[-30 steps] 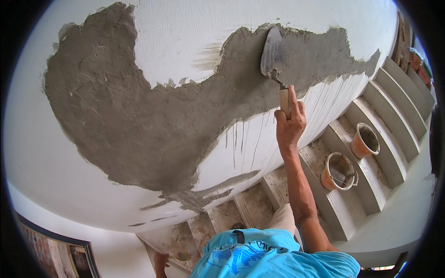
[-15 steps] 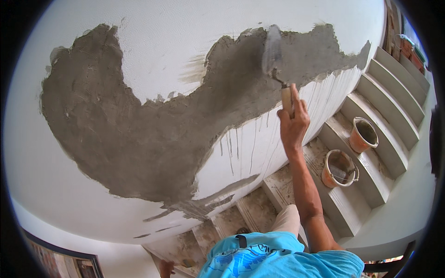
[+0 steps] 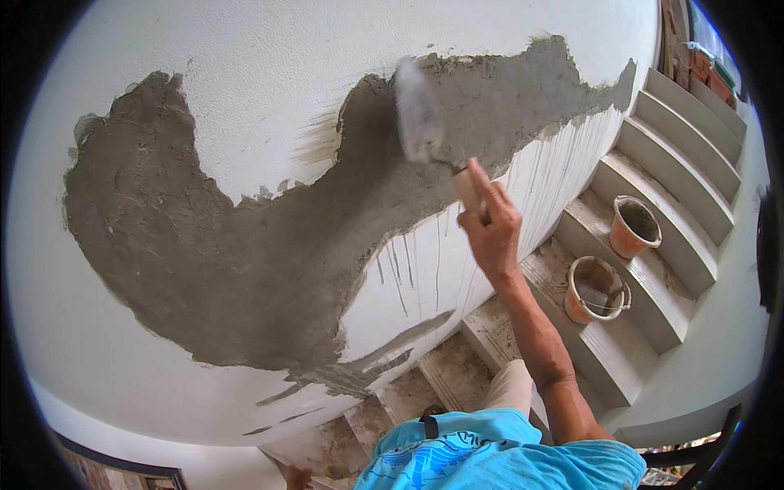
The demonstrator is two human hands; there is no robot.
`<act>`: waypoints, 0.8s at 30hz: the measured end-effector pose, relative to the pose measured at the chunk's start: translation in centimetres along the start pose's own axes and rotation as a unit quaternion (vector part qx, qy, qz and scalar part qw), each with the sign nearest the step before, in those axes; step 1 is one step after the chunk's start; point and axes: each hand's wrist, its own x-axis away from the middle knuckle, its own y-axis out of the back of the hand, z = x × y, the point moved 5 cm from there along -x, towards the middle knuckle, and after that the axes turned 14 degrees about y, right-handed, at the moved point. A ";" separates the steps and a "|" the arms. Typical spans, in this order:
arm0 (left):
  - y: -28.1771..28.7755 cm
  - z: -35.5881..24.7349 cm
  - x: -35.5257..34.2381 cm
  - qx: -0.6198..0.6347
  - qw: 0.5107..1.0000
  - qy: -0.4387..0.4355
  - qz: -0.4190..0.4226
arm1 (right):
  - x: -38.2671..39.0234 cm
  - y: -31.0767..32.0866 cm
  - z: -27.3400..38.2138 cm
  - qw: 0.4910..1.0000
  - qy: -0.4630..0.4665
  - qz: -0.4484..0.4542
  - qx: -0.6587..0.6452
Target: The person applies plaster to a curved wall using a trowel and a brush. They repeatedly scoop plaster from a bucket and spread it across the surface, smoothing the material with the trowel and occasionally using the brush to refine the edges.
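Note:
My right hand (image 3: 496, 233) is closed round the wooden handle of a trowel (image 3: 418, 114). Its metal blade, blurred by motion, lies over the upper middle of a large grey mortar patch (image 3: 245, 261) on the white wall. The forefinger stretches along the handle. Low at the left, partly cut off by the picture's lower edge, my left hand (image 3: 299, 477) hangs above the stairs. Its visible fingers look loosely apart, with nothing seen in them.
Two orange buckets, a nearer one (image 3: 597, 290) and a farther one (image 3: 634, 226), stand on the stairs (image 3: 608, 347) to the right. Grey drips (image 3: 400, 269) run down the wall below the patch. A framed picture (image 3: 122, 469) shows at lower left.
My right hand and the trowel have swept left across the mortar, and the blade now tilts more to the left. The view has shifted slightly; my left hand sits a little lower.

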 end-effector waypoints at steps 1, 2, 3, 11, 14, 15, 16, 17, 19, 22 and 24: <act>0.0 0.1 0.0 0.001 1.000 0.000 0.001 | -0.4 0.3 -0.9 0.999 -0.009 -0.031 -0.009; 0.1 -0.1 -0.2 0.002 1.000 -0.001 0.002 | -1.4 1.1 -1.3 0.998 0.001 -0.038 0.040; 0.0 -0.3 -0.2 0.002 1.000 -0.003 0.004 | -2.1 1.6 -1.9 0.998 0.009 -0.052 0.045; -0.6 -0.5 -0.7 -0.004 1.000 -0.005 0.011 | -0.6 -0.5 1.9 0.996 0.026 0.082 -0.008; -0.7 -0.4 -0.8 -0.004 1.000 -0.005 0.011 | 0.5 -0.6 3.2 0.988 0.068 0.136 -0.023; -0.5 -0.3 -0.9 -0.003 1.000 -0.005 0.009 | 0.3 -0.3 2.9 0.994 0.060 0.093 -0.021; -0.6 -0.2 -0.8 -0.003 1.000 -0.004 0.011 | -0.1 0.0 2.2 0.997 0.053 0.053 -0.020; -0.6 0.0 -0.8 0.000 1.000 -0.004 0.012 | -0.6 0.3 1.6 0.999 0.046 0.013 -0.018; -0.8 -0.1 -1.0 0.003 1.000 -0.007 0.015 | -1.8 0.8 0.5 0.999 0.042 -0.014 0.010; -0.9 -0.1 -0.9 0.003 1.000 -0.007 0.019 | -2.0 0.2 0.0 0.996 0.050 -0.020 0.067; -1.2 -0.3 -0.9 -0.001 1.000 -0.010 0.020 | 0.0 -1.2 0.6 0.994 0.080 0.018 0.069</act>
